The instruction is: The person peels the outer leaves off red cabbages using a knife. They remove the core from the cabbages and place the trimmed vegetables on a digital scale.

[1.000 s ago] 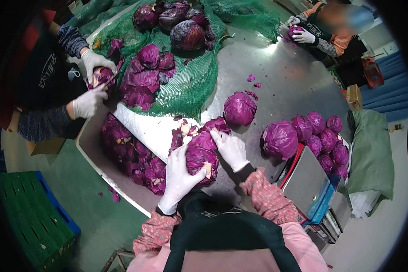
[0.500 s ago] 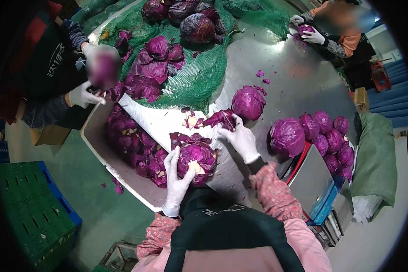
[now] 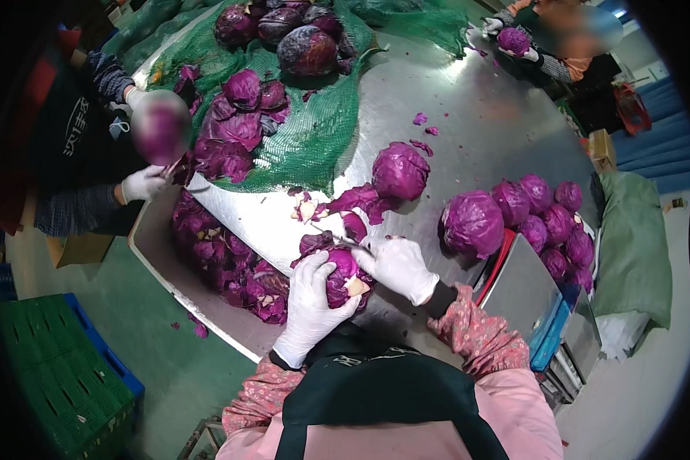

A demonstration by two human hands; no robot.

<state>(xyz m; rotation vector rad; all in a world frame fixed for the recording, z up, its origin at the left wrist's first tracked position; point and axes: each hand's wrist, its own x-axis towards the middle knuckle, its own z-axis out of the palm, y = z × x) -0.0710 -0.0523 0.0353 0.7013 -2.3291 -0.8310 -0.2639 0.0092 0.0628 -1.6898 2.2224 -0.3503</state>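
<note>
Your left hand gripped a red cabbage, fingers and thumb wrapped around its left and near sides, with the pale cut stem turned toward you. In my judgement this hold kept the round head from rolling and left its far right side exposed. Your right hand was closed around a slim knife, the blade slanting up and leftward above the far side of the head. I could not tell whether its edge touched the leaves.

The cabbage sat directly before you at the near side of the metal table. The bin of purple leaf scraps stood to its left, presumably so that offcuts had a short way to travel. A star-shaped stem piece and a loose outer leaf lay beyond the blade.

Regarding edges, the bin's long rim ran diagonally toward you, ending near your left wrist. The white panel bordered the bin's far side. On the right, the metal-topped box lay near your right sleeve and limited outward elbow movement. The most usable room ran away from your right hand, over bare metal between the single whole cabbage and the large cabbage.
</note>
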